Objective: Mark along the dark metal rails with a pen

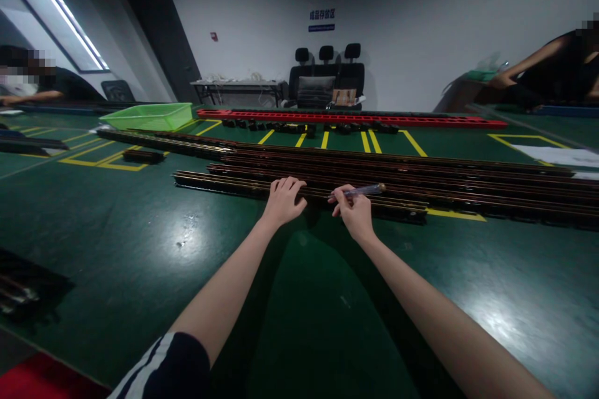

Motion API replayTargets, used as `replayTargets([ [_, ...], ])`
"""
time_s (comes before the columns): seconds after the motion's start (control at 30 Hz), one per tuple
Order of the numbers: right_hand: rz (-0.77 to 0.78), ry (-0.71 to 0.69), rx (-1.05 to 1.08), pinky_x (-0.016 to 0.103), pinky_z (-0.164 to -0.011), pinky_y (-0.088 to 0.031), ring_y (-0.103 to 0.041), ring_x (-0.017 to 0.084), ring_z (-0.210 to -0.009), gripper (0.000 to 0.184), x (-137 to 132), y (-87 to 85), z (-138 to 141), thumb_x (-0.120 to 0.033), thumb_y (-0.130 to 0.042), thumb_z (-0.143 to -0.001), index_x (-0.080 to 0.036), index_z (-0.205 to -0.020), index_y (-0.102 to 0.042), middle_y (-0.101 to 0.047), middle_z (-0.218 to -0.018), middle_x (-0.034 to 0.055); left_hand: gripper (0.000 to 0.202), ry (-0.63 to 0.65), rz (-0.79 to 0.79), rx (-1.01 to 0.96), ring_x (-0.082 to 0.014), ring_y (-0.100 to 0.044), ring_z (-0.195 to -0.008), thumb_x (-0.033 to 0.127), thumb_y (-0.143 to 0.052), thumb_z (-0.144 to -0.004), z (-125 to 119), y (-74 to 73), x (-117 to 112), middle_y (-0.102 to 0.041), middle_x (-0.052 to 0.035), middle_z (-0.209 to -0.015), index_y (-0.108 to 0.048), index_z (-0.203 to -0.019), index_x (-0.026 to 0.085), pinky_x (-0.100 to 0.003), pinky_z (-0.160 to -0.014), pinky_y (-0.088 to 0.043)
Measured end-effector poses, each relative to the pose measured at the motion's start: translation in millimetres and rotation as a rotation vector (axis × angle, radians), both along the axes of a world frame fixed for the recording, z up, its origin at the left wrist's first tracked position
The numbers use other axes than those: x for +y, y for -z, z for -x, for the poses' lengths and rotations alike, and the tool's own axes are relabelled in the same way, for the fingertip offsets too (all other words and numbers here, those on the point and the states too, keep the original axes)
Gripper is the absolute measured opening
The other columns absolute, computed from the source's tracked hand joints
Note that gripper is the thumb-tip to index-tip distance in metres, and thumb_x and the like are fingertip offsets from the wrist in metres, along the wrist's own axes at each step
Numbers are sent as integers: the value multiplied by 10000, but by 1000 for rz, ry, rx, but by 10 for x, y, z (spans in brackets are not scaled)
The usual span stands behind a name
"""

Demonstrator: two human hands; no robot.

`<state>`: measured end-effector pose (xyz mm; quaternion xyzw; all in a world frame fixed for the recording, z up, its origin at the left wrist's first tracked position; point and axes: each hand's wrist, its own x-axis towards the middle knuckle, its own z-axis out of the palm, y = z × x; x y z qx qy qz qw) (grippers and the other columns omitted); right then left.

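Observation:
My left hand [283, 201] is closed over the nearest dark metal rail [219, 184], fingers bent across its top and thumb on the near side. In my right hand [356, 215] is a slim pen [367, 190] with a see-through barrel and a brownish end, held in a writing grip. Its tip points left and down at the same rail; whether it touches cannot be made out. More long dark rails [496, 190] lie side by side just behind, running off to the right.
A light-green tray [148, 117] stands at the back left. Behind the rails lies a long red rail [350, 117], with several small black parts [290, 128] before it. Further dark rails [23, 283] are at the left edge. People work at both far sides of the green table [154, 249].

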<state>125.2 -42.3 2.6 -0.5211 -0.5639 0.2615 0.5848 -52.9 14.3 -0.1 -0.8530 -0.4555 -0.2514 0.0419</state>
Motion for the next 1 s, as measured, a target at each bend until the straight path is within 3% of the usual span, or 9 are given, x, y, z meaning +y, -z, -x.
replayTargets([
  [0.27, -2, -4, 3, 226, -418, -442, -547, 111, -415, 422, -9, -7, 9, -570, -520, -812, -155, -758, -576, -672, -697, 75, 377, -7, -27, 9, -247, -511, -1085, 379, -495, -853, 5, 41, 27, -596, -93, -1146, -570, -1151, 159, -424, -986, -314],
  [0.63, 3, -29, -31, 228, -428, -450, -558, 111, -420, 401, 36, 56, -41, -550, -511, -829, -159, -764, -574, -681, -725, 75, 426, -11, -40, 25, -256, -509, -1100, 441, -532, -842, 5, 72, 43, -599, -90, -1169, -569, -1171, 173, -429, -992, -309],
  [1.0, -5, -13, 2, 234, -421, -450, -548, 112, -414, 445, 7, 8, -2, -595, -509, -806, -157, -762, -574, -678, -709, 77, 410, -46, -25, 48, -256, -510, -1095, 456, -517, -865, -2, 46, 32, -604, -88, -1162, -576, -1158, 176, -433, -998, -305],
])
